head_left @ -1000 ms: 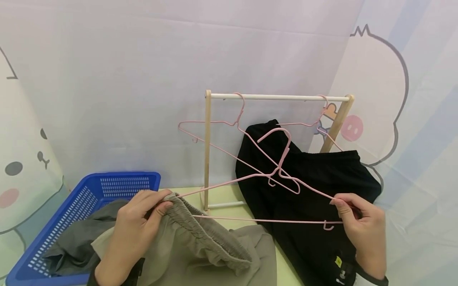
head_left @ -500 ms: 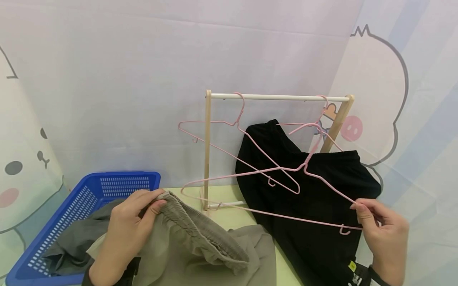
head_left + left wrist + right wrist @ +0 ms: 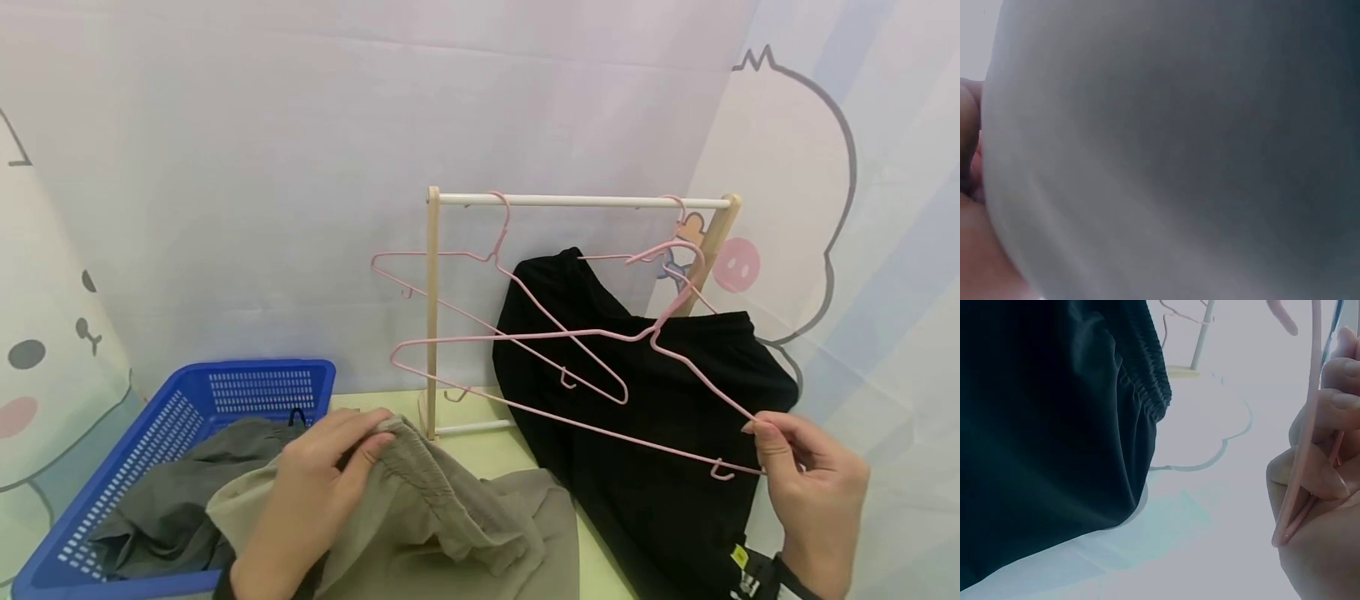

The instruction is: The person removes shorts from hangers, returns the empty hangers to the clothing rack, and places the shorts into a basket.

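My left hand (image 3: 322,479) pinches the gathered elastic waistband of khaki trousers (image 3: 450,550), which hang and spread over the table front. Their cloth (image 3: 1166,150) fills most of the left wrist view, blurred. On the right, my right hand (image 3: 813,475) grips one end of a pink wire hanger (image 3: 678,300) between thumb and fingers. The hanger tilts, hook up, its free end above and apart from the waistband. In the right wrist view the fingers curl round the hanger's end (image 3: 1300,450). Behind it hang black trousers (image 3: 637,500) on a hanger at the rack's right side.
A small rack with a white rail (image 3: 585,201) and wooden posts stands at the back, holding a bare pink hanger (image 3: 498,242) at its left. A blue basket (image 3: 262,364) with dark grey clothing (image 3: 180,492) sits at the left. Patterned curtains (image 3: 300,125) surround the table.
The hanger's left end, inside the khaki waistband earlier, has come out. My right hand has moved right with the hanger; my left hand went slightly left, then back right with the waistband.
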`<state>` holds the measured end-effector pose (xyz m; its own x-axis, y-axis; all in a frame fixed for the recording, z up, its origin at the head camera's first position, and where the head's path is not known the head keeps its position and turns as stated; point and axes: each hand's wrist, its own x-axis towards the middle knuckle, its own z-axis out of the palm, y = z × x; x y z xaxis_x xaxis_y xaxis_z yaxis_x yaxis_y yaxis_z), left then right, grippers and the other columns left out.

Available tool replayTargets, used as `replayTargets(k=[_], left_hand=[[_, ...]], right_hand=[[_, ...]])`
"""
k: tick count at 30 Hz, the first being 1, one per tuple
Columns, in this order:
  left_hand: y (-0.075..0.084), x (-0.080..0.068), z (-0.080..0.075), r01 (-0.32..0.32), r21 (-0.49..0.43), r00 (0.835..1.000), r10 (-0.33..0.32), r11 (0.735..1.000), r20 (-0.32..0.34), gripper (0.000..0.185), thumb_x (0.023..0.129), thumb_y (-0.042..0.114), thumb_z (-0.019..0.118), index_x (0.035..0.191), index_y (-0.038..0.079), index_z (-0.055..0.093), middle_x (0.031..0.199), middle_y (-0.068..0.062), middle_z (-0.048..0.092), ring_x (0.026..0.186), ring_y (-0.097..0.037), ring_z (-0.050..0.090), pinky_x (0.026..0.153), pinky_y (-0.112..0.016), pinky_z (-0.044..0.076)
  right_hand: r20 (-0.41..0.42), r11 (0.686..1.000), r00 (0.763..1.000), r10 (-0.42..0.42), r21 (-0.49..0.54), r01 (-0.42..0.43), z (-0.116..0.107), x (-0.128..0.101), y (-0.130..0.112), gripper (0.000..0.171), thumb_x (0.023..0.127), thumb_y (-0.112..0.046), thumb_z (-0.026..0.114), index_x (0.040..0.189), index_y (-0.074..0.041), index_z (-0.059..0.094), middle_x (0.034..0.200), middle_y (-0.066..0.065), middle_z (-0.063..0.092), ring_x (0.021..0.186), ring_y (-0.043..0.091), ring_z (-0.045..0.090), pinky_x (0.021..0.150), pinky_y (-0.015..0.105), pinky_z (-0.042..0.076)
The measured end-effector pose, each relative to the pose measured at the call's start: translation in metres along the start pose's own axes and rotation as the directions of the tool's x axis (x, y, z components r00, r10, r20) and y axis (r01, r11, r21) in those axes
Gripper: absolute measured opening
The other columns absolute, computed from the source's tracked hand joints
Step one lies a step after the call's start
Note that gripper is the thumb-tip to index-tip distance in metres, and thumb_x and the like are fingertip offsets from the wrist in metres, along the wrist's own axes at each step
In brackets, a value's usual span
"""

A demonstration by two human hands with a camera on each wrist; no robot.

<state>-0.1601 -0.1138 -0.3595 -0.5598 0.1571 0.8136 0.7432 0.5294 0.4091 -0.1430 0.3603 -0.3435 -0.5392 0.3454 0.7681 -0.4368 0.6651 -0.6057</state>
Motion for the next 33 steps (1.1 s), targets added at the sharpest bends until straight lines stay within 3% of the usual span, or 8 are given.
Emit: replayTargets(k=[4, 6, 8, 12, 14, 19, 28, 33], left_hand=[[0.011, -0.002, 0.024, 0.073, -0.063, 0.988, -0.064, 0.995, 0.139, 0.03, 0.093, 0.007, 0.076, 0.121, 0.017, 0.076, 0.099, 0.012, 0.07, 0.078, 0.001, 0.058, 0.066, -0.016, 0.049], [0.016, -0.003, 0.035, 0.146, -0.07, 0.962, -0.125, 0.987, 0.241, 0.025, 0.097, 0.013, 0.074, 0.121, 0.018, 0.076, 0.1, 0.012, 0.07, 0.083, 0.001, 0.061, 0.069, -0.019, 0.053], [0.019, -0.004, 0.044, 0.218, -0.057, 0.912, -0.183, 0.974, 0.368, 0.023, 0.1, 0.019, 0.07, 0.123, 0.019, 0.075, 0.105, 0.009, 0.072, 0.09, -0.003, 0.066, 0.073, -0.025, 0.056], [0.023, -0.007, 0.05, 0.313, 0.053, 0.759, -0.283, 0.948, 0.586, 0.038, 0.105, 0.038, 0.062, 0.138, 0.019, 0.066, 0.131, -0.002, 0.067, 0.122, -0.022, 0.063, 0.097, -0.044, 0.055], [0.023, -0.008, 0.049, 0.324, 0.101, 0.732, -0.316, 0.941, 0.604, 0.047, 0.105, 0.043, 0.059, 0.145, 0.018, 0.059, 0.141, -0.005, 0.062, 0.134, -0.029, 0.055, 0.106, -0.053, 0.049], [0.021, -0.007, 0.047, 0.343, 0.123, 0.768, -0.353, 0.931, 0.534, 0.051, 0.105, 0.041, 0.062, 0.149, 0.016, 0.056, 0.144, -0.006, 0.06, 0.137, -0.032, 0.053, 0.109, -0.056, 0.045], [0.015, 0.001, 0.045, 0.445, 0.075, 0.748, -0.417, 0.892, 0.516, 0.046, 0.105, 0.03, 0.064, 0.148, 0.016, 0.057, 0.144, -0.008, 0.059, 0.138, -0.034, 0.052, 0.108, -0.057, 0.046], [0.004, 0.003, 0.045, 0.441, 0.073, 0.781, -0.422, 0.895, 0.461, 0.049, 0.105, 0.032, 0.064, 0.149, 0.013, 0.056, 0.145, -0.011, 0.059, 0.137, -0.036, 0.053, 0.107, -0.058, 0.046]], right_hand=[[-0.008, 1.0, 1.0, 0.002, -0.002, -0.002, -0.002, 0.001, -0.001, 0.011, 0.094, 0.007, 0.069, 0.087, 0.015, 0.071, 0.066, -0.013, 0.057, 0.053, 0.002, 0.047, 0.054, 0.014, 0.037], [-0.013, 1.0, 1.0, 0.003, -0.005, -0.003, -0.003, 0.001, -0.001, 0.011, 0.095, 0.007, 0.068, 0.087, 0.015, 0.071, 0.065, -0.013, 0.057, 0.053, 0.002, 0.046, 0.054, 0.015, 0.037], [-0.02, 1.0, 1.0, 0.004, -0.013, -0.005, -0.004, 0.001, -0.001, 0.011, 0.095, 0.007, 0.068, 0.087, 0.015, 0.072, 0.065, -0.012, 0.057, 0.053, 0.002, 0.046, 0.054, 0.015, 0.036], [-0.018, 0.999, 1.0, 0.013, -0.032, -0.013, -0.007, 0.002, 0.0, 0.011, 0.095, 0.005, 0.069, 0.089, 0.014, 0.073, 0.067, -0.014, 0.058, 0.053, 0.002, 0.047, 0.055, 0.014, 0.037], [-0.021, 0.999, 1.0, 0.015, -0.041, -0.016, -0.008, 0.003, 0.0, 0.012, 0.096, 0.004, 0.069, 0.089, 0.013, 0.073, 0.068, -0.015, 0.059, 0.054, 0.001, 0.047, 0.056, 0.014, 0.038], [-0.027, 0.999, 1.0, 0.001, -0.044, -0.002, -0.01, 0.004, -0.001, 0.011, 0.096, 0.004, 0.069, 0.089, 0.012, 0.074, 0.069, -0.014, 0.059, 0.054, 0.001, 0.046, 0.056, 0.014, 0.037], [-0.05, 1.0, 0.999, 0.006, -0.029, -0.008, -0.015, 0.0, -0.002, 0.01, 0.095, 0.005, 0.07, 0.09, 0.013, 0.073, 0.067, -0.012, 0.058, 0.054, 0.002, 0.044, 0.054, 0.014, 0.035], [-0.049, 0.999, 0.998, 0.029, -0.036, -0.031, -0.017, -0.001, -0.003, 0.011, 0.095, 0.004, 0.07, 0.089, 0.012, 0.073, 0.064, -0.011, 0.056, 0.052, 0.003, 0.044, 0.05, 0.017, 0.034]])
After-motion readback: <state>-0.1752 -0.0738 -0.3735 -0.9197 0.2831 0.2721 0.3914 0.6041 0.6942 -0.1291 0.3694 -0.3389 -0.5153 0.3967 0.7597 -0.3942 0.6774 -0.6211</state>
